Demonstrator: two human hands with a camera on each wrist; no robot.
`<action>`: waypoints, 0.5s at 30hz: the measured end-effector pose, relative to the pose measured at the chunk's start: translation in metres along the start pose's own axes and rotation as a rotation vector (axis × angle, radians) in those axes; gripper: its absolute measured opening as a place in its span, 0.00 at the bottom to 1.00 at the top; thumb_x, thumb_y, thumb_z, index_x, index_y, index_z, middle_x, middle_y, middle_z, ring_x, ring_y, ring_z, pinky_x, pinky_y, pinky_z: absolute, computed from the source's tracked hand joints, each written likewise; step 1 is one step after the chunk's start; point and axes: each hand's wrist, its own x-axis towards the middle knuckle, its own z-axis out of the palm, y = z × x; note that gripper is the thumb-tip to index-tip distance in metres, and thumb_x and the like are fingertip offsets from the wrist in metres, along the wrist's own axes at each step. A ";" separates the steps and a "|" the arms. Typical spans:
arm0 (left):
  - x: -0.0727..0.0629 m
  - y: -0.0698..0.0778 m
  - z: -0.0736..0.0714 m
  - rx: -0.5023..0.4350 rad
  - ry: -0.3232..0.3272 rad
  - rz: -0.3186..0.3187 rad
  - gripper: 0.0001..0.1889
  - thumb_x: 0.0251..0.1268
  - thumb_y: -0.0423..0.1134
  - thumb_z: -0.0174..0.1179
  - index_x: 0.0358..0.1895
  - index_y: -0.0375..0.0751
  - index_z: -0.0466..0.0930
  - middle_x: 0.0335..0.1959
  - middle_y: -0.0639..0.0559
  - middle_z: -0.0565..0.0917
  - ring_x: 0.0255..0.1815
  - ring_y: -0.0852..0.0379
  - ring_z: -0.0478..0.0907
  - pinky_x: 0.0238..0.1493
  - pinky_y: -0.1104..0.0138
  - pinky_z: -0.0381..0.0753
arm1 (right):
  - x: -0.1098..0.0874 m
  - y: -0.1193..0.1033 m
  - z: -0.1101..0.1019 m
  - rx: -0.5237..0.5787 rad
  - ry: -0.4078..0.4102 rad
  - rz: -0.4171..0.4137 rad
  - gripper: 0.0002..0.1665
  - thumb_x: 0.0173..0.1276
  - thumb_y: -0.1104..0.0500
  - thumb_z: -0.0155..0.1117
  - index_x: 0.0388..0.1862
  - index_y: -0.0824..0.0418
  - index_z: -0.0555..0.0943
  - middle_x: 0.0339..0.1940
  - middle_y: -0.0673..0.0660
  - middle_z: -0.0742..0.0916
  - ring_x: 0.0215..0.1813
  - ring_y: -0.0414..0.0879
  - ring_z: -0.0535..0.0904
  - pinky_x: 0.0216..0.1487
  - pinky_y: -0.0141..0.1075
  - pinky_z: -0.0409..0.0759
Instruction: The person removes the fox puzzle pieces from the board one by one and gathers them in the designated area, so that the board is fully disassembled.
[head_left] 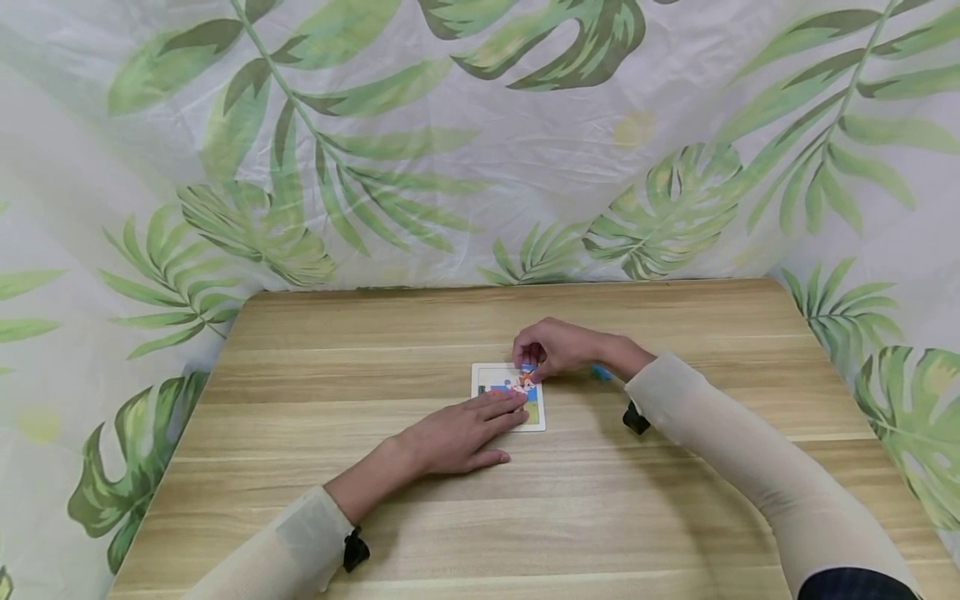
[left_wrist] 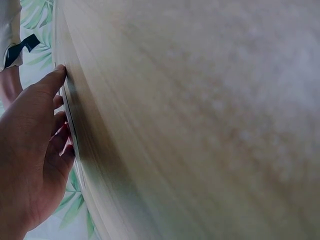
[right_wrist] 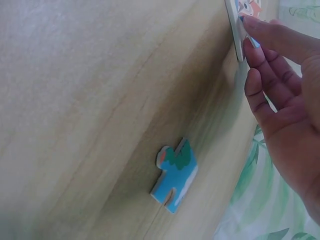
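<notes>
A small jigsaw puzzle board [head_left: 486,367] with a white border and a cartoon animal picture lies on the table. My left hand [head_left: 459,433] rests on its lower left part, fingers nearly straight and covering much of the picture. At the board's upper right, my right hand [head_left: 561,348] pinches a puzzle piece [head_left: 528,367] with some blue on it between thumb and fingertips, right over the picture. Fingers hide most of that piece. A loose puzzle piece [right_wrist: 176,172], blue with green, lies on the table near my right wrist.
The wood-grain table [head_left: 337,367] extends around the board on all sides. Behind it and along both sides hangs a leaf-patterned cloth [head_left: 405,167]. Black straps [head_left: 636,418] show at both wrists.
</notes>
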 end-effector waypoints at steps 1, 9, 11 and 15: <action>0.000 0.000 0.000 -0.003 -0.002 -0.002 0.34 0.85 0.57 0.51 0.83 0.43 0.63 0.86 0.47 0.58 0.87 0.48 0.54 0.84 0.58 0.57 | 0.000 0.000 0.000 0.008 0.006 0.003 0.14 0.61 0.68 0.82 0.43 0.61 0.86 0.38 0.54 0.87 0.41 0.48 0.83 0.43 0.35 0.84; 0.000 0.000 0.000 -0.011 -0.029 -0.013 0.35 0.85 0.58 0.50 0.84 0.43 0.61 0.87 0.48 0.56 0.87 0.49 0.52 0.85 0.58 0.55 | -0.004 0.002 0.003 0.093 0.049 0.028 0.13 0.62 0.69 0.81 0.44 0.63 0.88 0.38 0.56 0.88 0.41 0.46 0.83 0.43 0.34 0.84; 0.000 0.000 0.000 -0.007 -0.034 -0.013 0.35 0.85 0.58 0.49 0.84 0.43 0.61 0.87 0.48 0.55 0.87 0.50 0.51 0.85 0.58 0.55 | -0.005 0.003 0.003 0.104 0.062 0.031 0.13 0.62 0.69 0.80 0.44 0.64 0.88 0.37 0.56 0.89 0.40 0.45 0.83 0.43 0.34 0.85; 0.000 0.000 -0.001 0.007 -0.034 -0.004 0.35 0.85 0.58 0.48 0.84 0.43 0.60 0.87 0.47 0.55 0.87 0.49 0.52 0.85 0.58 0.54 | -0.006 0.004 0.004 0.112 0.078 0.042 0.12 0.63 0.69 0.80 0.45 0.64 0.89 0.37 0.56 0.90 0.39 0.44 0.84 0.42 0.34 0.85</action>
